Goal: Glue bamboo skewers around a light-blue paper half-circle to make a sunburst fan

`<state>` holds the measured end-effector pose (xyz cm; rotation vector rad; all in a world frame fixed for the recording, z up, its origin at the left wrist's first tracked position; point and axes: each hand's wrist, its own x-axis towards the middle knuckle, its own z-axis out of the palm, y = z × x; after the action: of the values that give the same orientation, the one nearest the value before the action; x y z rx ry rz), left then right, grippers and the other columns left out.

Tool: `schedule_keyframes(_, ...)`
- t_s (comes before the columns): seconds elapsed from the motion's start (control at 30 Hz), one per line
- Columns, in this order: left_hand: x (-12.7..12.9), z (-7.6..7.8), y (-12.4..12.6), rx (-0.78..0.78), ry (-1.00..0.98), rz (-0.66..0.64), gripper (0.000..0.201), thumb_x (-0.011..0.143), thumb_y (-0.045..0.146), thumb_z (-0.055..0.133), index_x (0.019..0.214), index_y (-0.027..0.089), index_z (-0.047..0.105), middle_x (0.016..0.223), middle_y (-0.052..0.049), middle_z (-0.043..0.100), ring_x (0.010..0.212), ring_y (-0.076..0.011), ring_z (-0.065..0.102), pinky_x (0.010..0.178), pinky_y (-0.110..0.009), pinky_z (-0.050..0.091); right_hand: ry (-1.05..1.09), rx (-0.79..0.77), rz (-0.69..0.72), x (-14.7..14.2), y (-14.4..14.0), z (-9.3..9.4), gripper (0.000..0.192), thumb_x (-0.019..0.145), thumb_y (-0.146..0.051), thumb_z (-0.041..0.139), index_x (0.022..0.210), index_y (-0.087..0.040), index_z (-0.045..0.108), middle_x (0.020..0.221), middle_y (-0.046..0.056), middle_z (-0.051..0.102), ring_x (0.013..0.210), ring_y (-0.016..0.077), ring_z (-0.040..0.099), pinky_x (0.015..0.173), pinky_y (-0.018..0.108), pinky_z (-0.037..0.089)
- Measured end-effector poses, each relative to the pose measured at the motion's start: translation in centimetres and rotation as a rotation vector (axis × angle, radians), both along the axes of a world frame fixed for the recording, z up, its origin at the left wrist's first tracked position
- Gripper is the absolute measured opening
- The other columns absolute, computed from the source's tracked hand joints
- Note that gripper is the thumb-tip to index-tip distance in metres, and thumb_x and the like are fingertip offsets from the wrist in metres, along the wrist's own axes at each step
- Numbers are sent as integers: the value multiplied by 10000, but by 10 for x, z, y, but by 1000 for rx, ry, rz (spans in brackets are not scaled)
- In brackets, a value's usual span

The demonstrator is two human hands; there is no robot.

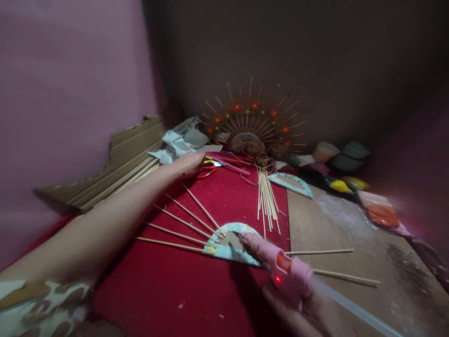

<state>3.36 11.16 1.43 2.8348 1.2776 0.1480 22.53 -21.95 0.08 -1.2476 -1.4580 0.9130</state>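
Note:
My right hand (308, 311) grips a pink glue gun (280, 267) at the bottom of the view, its nozzle resting on a pale blue half-disc (228, 243) that lies on the red cloth (168, 281). Several wooden skewers (182, 224) fan out from the half-disc to the left. My left hand (187, 164) is stretched far forward, fingers over red-handled scissors (208, 168) near the back of the cloth; whether it holds them is unclear. A loose bundle of skewers (266, 199) lies between the two hands.
A finished skewer fan with red flowers (254, 119) leans on the dark back wall, with coiled cord (250, 147) before it. A second half-disc (291, 182), small containers (336, 157), crumpled cloth (182, 140) and cardboard (129, 159) surround the work. Bare board (351, 224) lies right.

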Motion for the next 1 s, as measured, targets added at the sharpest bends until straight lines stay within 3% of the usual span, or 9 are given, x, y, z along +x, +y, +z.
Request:
schedule_keyframes(0.17,8,4,12,12,-84,-19,258,787,234,556,1003,152,669,996,-149,676,907,-248,590,752,-327,425,18,-68,-8,1,3,-1,448,855,-167,631,1277,-311,668,1284,-8,686,1222,263,619,1041,388,511)
schedule_keyframes(0.3,3,21,5,1,-141,6,226,730,211,622,929,146,707,971,-122,666,872,-216,585,760,-308,434,54,-62,19,2,-1,-7,518,831,-232,672,1332,-351,619,1380,-7,619,1288,305,559,1074,404,486)
schedule_keyframes(0.4,-7,41,-22,-35,-198,31,238,797,251,580,958,133,710,841,-78,664,753,-173,588,707,-300,441,68,-76,13,3,-8,-7,546,828,-252,677,1356,-362,593,1436,-16,568,1350,300,493,1127,404,420)
schedule_keyframes(0.47,-13,51,-48,-166,-295,14,283,836,303,550,1001,132,705,724,-42,642,624,-142,559,636,-296,441,81,-111,-5,1,-11,-5,526,868,-238,631,1377,-359,569,1443,-19,562,1360,278,485,1135,404,408)
schedule_keyframes(0.53,-15,56,-75,-280,-385,-91,249,811,311,590,923,124,711,745,-45,659,676,-140,584,683,-292,461,107,-164,-16,-1,-14,-2,532,895,-217,592,1408,-345,534,1446,-16,559,1358,267,489,1135,409,408)
schedule_keyframes(0.6,-15,55,-100,-302,-416,-219,187,781,287,619,836,130,704,805,-49,681,768,-143,608,756,-287,469,140,-212,-17,-3,-15,0,550,904,-219,579,1436,-333,499,1456,-10,549,1358,270,489,1151,427,382)
schedule_keyframes(0.73,-10,38,-132,-415,-274,-400,140,811,272,630,797,152,702,845,-36,662,778,-129,605,740,-256,460,162,-231,-9,-6,-15,3,529,923,-247,573,1438,-337,491,1491,-8,513,1382,245,460,1190,427,297)
schedule_keyframes(0.87,-5,21,-144,-497,-216,-452,120,834,259,645,805,158,702,855,-28,637,788,-129,593,733,-240,445,175,-223,2,-6,-14,5,479,935,-265,571,1404,-352,525,1479,-19,527,1379,207,465,1184,359,305)
schedule_keyframes(1.0,-2,12,-146,-483,-180,-444,102,846,207,640,783,145,692,844,-25,607,789,-124,575,737,-228,422,148,-223,-4,-5,-14,4,483,940,-281,575,1416,-335,514,1499,-1,504,1391,208,447,1185,364,297)
